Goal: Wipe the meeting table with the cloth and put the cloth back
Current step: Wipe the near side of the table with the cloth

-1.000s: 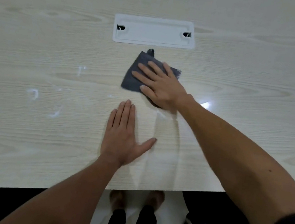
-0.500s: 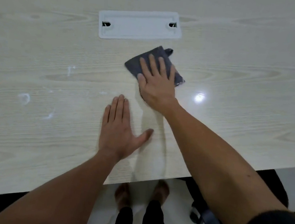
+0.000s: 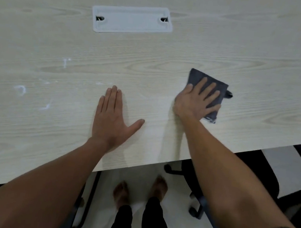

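A dark grey cloth (image 3: 199, 78) lies flat on the pale wood meeting table (image 3: 173, 59), right of centre and close to the near edge. My right hand (image 3: 196, 101) presses down on it with fingers spread, covering its lower half; a small loop of the cloth sticks out at its right corner. My left hand (image 3: 112, 116) rests flat on the bare table to the left, palm down, thumb out, holding nothing. White smudges (image 3: 21, 90) mark the tabletop at the left.
A white rectangular cable hatch (image 3: 132, 20) is set into the table further back. Below the near edge stand black office chairs (image 3: 252, 178) at the right, and my feet are on a pale floor (image 3: 136, 179).
My right hand has slid the cloth from just below the cable hatch to the right and toward the near edge. My left hand has stayed planted flat on the table.
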